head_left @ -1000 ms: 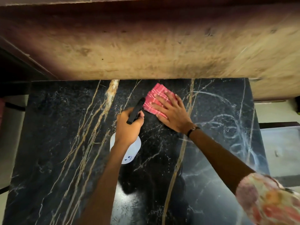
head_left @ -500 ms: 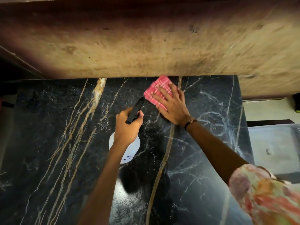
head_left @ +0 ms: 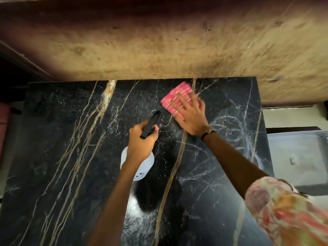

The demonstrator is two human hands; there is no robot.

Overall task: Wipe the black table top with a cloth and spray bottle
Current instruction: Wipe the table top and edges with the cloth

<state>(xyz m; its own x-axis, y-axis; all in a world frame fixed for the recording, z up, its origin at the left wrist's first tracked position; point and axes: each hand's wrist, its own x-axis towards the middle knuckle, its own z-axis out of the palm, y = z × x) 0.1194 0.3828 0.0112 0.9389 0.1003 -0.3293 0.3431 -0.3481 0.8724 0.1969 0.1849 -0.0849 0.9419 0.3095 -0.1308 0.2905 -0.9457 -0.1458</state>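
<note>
The black marble table top (head_left: 71,157) with gold and white veins fills the lower view. My left hand (head_left: 142,141) grips the white spray bottle (head_left: 142,167) by its black trigger head, held above the middle of the table with the nozzle pointing away from me. My right hand (head_left: 190,116) lies flat with spread fingers on a folded pink checked cloth (head_left: 173,96), pressing it onto the table near the far edge. The hand and cloth are blurred by motion.
A stained beige wall (head_left: 159,47) rises directly behind the table's far edge. To the right of the table stands a grey tub or sink (head_left: 298,157). Dark furniture sits at the far left.
My right hand has slid the cloth toward the far edge and a little right along the table. My left hand with the bottle has stayed about where it was.
</note>
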